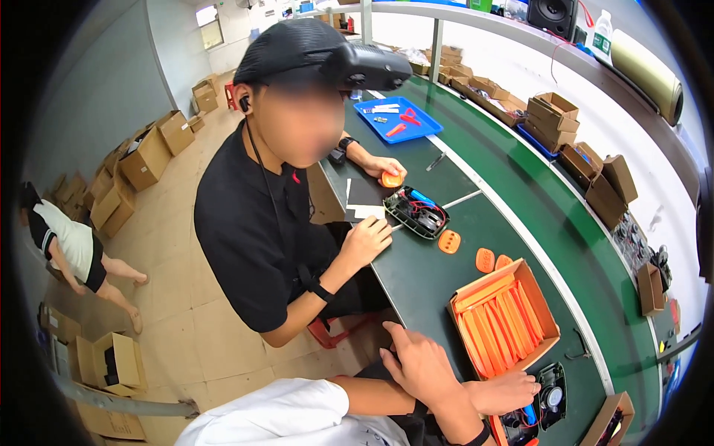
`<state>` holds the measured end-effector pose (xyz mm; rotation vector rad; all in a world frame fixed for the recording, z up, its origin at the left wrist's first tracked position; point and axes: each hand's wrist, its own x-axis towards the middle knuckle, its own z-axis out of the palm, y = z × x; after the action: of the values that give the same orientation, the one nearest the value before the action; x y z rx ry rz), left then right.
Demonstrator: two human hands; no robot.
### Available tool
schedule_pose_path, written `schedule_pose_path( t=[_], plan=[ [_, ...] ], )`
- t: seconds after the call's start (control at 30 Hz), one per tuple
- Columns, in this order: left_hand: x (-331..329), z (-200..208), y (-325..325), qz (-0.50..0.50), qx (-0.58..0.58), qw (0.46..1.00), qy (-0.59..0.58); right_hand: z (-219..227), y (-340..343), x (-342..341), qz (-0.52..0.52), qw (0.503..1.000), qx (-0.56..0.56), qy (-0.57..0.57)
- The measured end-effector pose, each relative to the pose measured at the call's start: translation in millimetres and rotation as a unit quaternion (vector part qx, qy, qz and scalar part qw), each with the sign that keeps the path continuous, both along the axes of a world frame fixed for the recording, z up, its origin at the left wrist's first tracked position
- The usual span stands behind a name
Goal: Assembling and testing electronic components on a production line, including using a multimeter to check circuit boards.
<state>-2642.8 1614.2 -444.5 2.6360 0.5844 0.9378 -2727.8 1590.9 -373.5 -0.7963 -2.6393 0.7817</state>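
My right forearm, with a dark wristband, comes up from the lower edge. My right hand (428, 364) lies across my left forearm, its index finger and thumb stretched apart and holding nothing. My left hand (502, 392) reaches right beneath it, over an opened device, fingers bent together; whatever they grip is hidden. Beside those fingers is a black housing half (552, 398) with a round speaker. A blue cylinder (529, 415) and wires show just below the hand. Right behind it stands a cardboard box (549, 316) of flat orange pieces (502, 331).
To the left a co-worker (253, 215) in black sits at the green bench, holding an orange cap (391, 179) beside an open device (418, 212). Orange caps (449, 241) lie nearby. A blue tray (401, 134) sits farther back. Cartons (554, 123) line the bench's far side.
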Motion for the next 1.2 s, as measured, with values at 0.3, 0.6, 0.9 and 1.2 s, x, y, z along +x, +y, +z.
schedule_pose_path(
  t=[0.3,0.6,0.9,1.2],
  plan=[
    [9.2,-8.9,-11.2,-0.028,-0.046,0.997,0.048,7.4,12.7,-15.7,-0.011,0.985,-0.114,0.13],
    [21.8,-19.2,-23.0,-0.026,-0.067,0.997,0.01,6.7,19.1,-12.7,-0.037,0.972,-0.179,0.147],
    [9.4,-31.7,-36.8,0.006,-0.009,1.0,-0.004,-7.6,7.2,-6.3,-0.077,0.995,-0.047,0.035],
    [2.4,-32.6,-33.5,0.041,0.011,0.999,-0.033,-6.5,8.4,-3.7,-0.121,0.991,-0.039,0.034]
  ],
)
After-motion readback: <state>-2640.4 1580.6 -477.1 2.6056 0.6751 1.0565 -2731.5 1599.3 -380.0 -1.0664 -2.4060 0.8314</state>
